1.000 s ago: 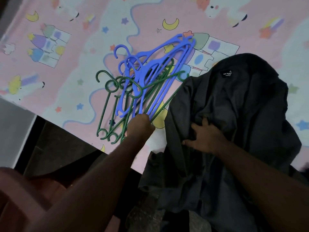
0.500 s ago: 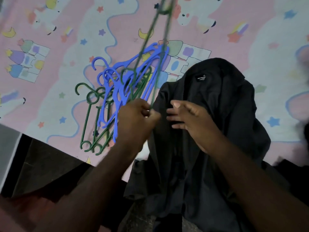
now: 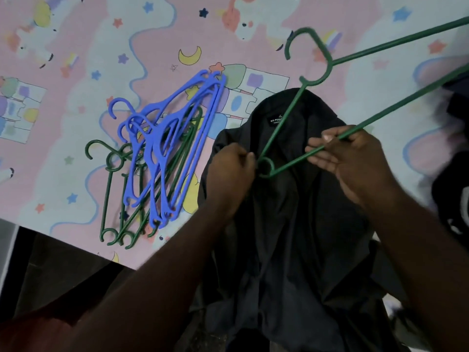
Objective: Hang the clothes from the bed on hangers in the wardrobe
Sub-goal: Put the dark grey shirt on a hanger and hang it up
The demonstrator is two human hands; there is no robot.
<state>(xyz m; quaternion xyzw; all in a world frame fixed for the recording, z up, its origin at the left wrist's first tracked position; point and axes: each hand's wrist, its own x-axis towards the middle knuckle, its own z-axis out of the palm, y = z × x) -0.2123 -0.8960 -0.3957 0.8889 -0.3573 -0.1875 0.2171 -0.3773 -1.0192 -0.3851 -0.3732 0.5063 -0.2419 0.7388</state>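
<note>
A dark grey shirt [image 3: 291, 224] lies on the bed with its collar label facing up and its lower part hanging over the bed's edge. Above the collar I hold a green hanger [image 3: 286, 130]. My left hand [image 3: 229, 174] grips its corner loop, fingers curled. My right hand [image 3: 352, 158] pinches the hanger's bottom bar between thumb and fingers. The hook points up and to the left, and the far end runs out of view at the upper right.
A pile of several blue hangers [image 3: 175, 141] over green hangers [image 3: 119, 199] lies left of the shirt on the pink patterned bedsheet [image 3: 76, 72]. More dark clothing [image 3: 454, 174] sits at the right edge. The bed's edge runs along the lower left, above dark floor.
The green hanger, held upright over the pile a moment ago, has swung rightward and now lies across the shirt's collar. My right hand left the shirt and took the hanger's bar.
</note>
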